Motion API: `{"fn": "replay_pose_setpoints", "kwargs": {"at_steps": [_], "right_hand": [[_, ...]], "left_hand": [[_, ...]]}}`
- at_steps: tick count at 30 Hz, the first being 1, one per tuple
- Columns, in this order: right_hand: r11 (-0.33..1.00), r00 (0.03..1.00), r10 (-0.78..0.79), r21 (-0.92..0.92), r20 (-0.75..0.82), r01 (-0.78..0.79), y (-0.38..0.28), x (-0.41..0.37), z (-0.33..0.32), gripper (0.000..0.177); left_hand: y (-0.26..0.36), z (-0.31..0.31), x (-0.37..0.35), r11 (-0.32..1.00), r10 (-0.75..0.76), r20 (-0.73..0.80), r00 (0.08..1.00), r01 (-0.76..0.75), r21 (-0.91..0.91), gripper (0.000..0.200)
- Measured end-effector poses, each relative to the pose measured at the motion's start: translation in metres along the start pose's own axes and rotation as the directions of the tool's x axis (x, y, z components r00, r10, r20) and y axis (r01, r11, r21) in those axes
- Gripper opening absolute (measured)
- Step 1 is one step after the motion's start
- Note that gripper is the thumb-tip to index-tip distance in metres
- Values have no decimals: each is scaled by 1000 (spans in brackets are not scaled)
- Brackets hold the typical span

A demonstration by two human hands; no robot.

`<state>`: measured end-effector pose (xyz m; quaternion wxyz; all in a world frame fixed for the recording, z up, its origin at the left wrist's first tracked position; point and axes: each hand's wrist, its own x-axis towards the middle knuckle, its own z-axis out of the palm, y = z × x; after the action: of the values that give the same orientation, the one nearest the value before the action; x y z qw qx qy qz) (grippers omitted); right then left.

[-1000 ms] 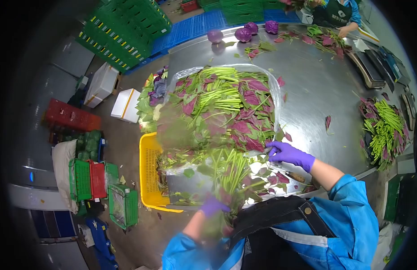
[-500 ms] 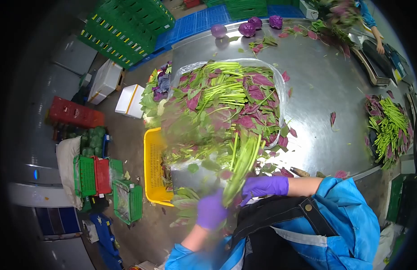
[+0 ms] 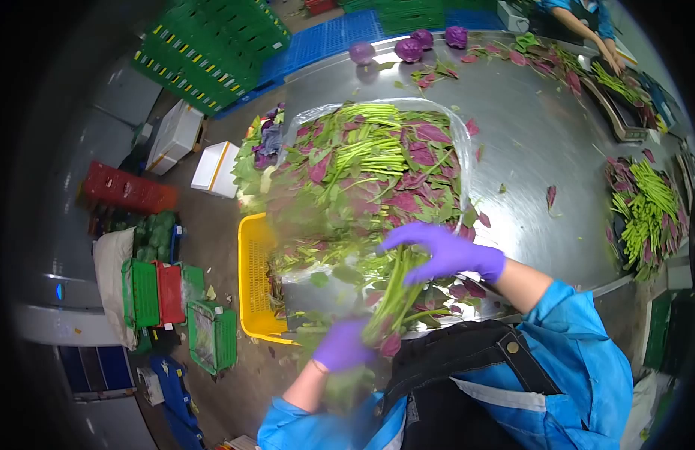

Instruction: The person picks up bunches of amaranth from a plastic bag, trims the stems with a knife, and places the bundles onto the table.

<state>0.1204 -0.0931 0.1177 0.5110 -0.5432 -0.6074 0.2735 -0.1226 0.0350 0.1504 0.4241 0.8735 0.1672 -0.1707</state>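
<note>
My left hand [image 3: 345, 345], in a purple glove, is closed around the lower part of a bunch of leafy greens [image 3: 394, 300] with pale green stems and red-purple leaves. The stems point up and away from me. At their upper ends is my right hand [image 3: 452, 253], also gloved, its thumb and fingers apart in a C shape around the stem tips. Beyond both hands, a big heap of the same greens [image 3: 370, 161] lies in a clear plastic liner [image 3: 467, 142] on the metal table [image 3: 512, 165]. The heap's near left part is blurred.
A yellow basket [image 3: 251, 281] stands left of the table. Purple cabbages [image 3: 409, 50] sit along the far edge. More bunched greens [image 3: 647, 214] lie at the right. A co-worker's hands [image 3: 611, 56] handle greens at the far right. Green crates [image 3: 212, 52] are stacked at the back left.
My right hand has moved up from beside the bunch's base to the stem tips, its fingers spreading. My left hand keeps the bunch, shifted slightly left. The co-worker's greens have come down onto the far right.
</note>
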Motion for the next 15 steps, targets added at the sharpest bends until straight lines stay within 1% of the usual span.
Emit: {"fn": "replay_pose_setpoints", "kwargs": {"at_steps": [1, 2, 3, 4, 5, 6, 7, 8, 9, 10, 11, 12, 13, 14, 15], "right_hand": [[999, 989, -32, 46, 145, 26, -8, 9, 18, 57], [994, 957, -73, 97, 282, 47, -12, 10, 31, 60], [995, 961, -66, 96, 269, 42, -8, 8, 31, 60], [972, 858, -1, 202, 514, -120, 0, 8, 30, 61], [919, 686, 14, 260, 728, -295, 10, 11, 30, 63], [949, 683, 47, 180, 729, -258, 29, 5, 22, 59], [941, 732, 95, 180, 675, -288, 39, -4, 3, 54], [930, 776, 142, 186, 615, -318, 49, -16, -15, 50], [851, 804, 250, 274, 539, -449, 52, -31, -33, 42], [833, 793, 352, 221, 498, -508, 66, -44, -53, 37], [776, 754, 335, 289, 565, -561, 79, -56, -75, 44], [661, 661, 507, 242, 553, -710, 97, -75, -87, 35], [759, 614, 580, -82, 536, -645, 96, -80, -93, 34], [734, 600, 673, -489, 433, -471, 95, -86, -95, 34], [543, 625, 720, -805, 301, -238, 70, -86, -92, 34]], "left_hand": [[4, -2, 7, 999, 19, 118, 993, -23, 32, 50], [6, -4, 11, 997, 33, 235, 972, -49, 65, 51], [6, -4, 12, 996, 36, 247, 968, -55, 70, 51], [3, -6, 11, 986, 22, 273, 962, 24, -164, 54], [0, -10, 9, 916, 10, 297, 955, 110, -386, 57], [1, -16, 5, 916, 9, 291, 957, 109, -385, 57], [5, -24, -2, 802, -121, 380, 917, 316, -507, 66], [5, -32, -9, 632, -224, 485, 845, 505, -588, 76], [-5, -35, -14, 629, -229, 477, 849, 503, -593, 76], [-21, -34, -19, 669, -193, 429, 882, 439, -600, 85], [-41, -31, -24, 707, -154, 383, 911, 372, -602, 95], [-66, -22, -30, 585, -179, 319, 931, 362, -726, 105], [-77, -15, -31, 582, -179, 309, 934, 354, -732, 105], [-88, -8, -31, 468, -160, 314, 936, 352, -810, 83], [-91, -6, -32, 348, -141, 322, 936, 351, -869, 64]]}}
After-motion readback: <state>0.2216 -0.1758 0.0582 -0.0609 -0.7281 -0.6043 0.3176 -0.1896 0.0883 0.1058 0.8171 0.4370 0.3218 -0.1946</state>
